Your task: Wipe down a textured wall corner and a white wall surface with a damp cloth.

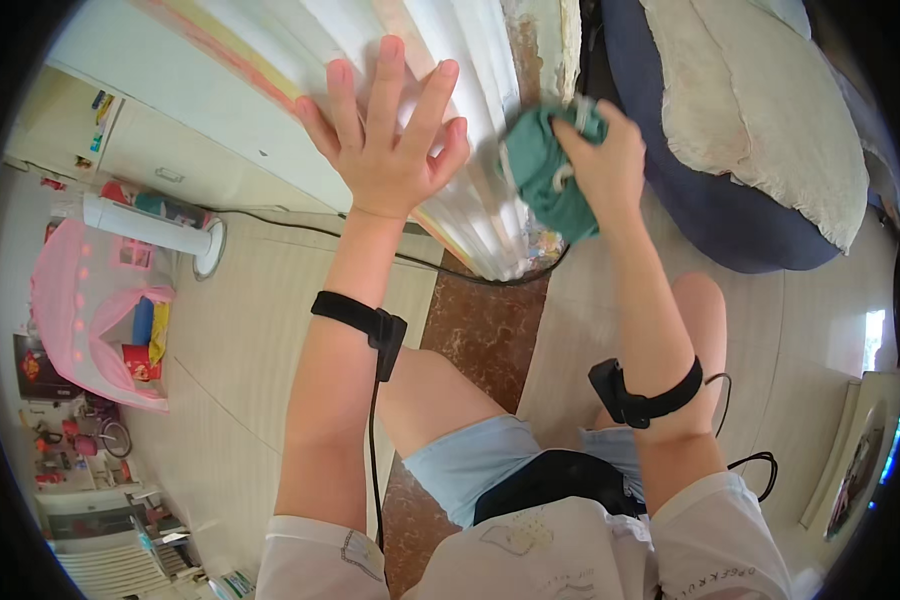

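Green cloth [548, 185]: bunched, at the right edge of the white pleated panel [485, 185], above the floor [610, 330]. Outline slightly longer than wide; long axis, weakly defined, runs roughly top to bottom of the view, lower end pointing back toward the person, a pale edging strip along the left side. Cloth overlaps the panel's edge in view; contact between the two cannot be confirmed. Panel: pleats run lengthwise from upper left to lower right, narrowing in view toward a lower end near a black cable [430, 265] and a brown marbled strip [485, 330]. Hands: well apart from each other. Left hand [390, 165] spread wide, back of hand visible, fingertips pointing to the top of the view, thumb out to the right; laid against the pleats, nothing gripped. Right hand [610, 165] clamped on the cloth at its upper right, thumb across the near face; the other fingers are partly hidden. Each forearm wears a black strap with a small box. Right of the right hand: a dark blue cushioned seat [660, 165] with a beige cover [770, 120] draped over it.
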`<state>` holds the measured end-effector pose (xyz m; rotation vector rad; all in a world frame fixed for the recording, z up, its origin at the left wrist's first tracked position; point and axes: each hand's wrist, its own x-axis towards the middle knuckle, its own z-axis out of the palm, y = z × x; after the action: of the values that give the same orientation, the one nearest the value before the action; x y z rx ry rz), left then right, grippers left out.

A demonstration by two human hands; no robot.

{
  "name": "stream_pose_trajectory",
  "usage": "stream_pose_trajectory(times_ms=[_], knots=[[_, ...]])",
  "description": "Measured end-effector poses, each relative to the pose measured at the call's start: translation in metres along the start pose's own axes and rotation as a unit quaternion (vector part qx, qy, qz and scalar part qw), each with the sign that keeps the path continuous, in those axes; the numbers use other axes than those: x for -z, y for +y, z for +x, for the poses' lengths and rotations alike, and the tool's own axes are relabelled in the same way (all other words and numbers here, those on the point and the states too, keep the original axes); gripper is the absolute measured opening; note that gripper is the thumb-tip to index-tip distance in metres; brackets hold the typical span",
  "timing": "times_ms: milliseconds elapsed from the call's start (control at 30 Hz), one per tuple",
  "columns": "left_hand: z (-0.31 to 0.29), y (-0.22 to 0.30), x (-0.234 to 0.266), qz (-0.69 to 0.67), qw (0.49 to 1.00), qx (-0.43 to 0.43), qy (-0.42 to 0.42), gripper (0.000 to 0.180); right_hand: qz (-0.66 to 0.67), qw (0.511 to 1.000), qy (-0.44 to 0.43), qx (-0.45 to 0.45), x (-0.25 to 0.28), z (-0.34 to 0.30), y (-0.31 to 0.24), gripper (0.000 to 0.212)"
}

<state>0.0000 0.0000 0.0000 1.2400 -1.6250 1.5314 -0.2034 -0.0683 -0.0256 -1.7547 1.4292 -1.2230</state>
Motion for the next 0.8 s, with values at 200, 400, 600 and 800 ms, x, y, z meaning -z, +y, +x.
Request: stream_pose_trajectory(times_ms=[200, 400, 600, 800], knots=[[0.001, -0.001, -0.002, -0.006, 1.000, -0.003, 0.001, 0.043, 0.033, 0.990, 0.076, 0.116, -0.001, -0.001, 0.000, 0.037], [0.002, -0.003, 0.000, -0.008, 1.000, 0.003, 0.004, 0.044, 0.016, 0.997, 0.044, 0.056, 0.010, 0.020, -0.036, 0.041], [0.002, -0.001, -0.001, -0.009, 1.000, -0.009, 0.008, 0.045, -0.019, 1.000, -0.009, -0.006, 0.001, 0.002, -0.005, 0.040], [-0.001, 0.000, -0.002, -0.008, 1.000, 0.019, 0.002, 0.045, 0.029, 0.998, 0.010, 0.060, 0.016, 0.026, -0.038, 0.043]])
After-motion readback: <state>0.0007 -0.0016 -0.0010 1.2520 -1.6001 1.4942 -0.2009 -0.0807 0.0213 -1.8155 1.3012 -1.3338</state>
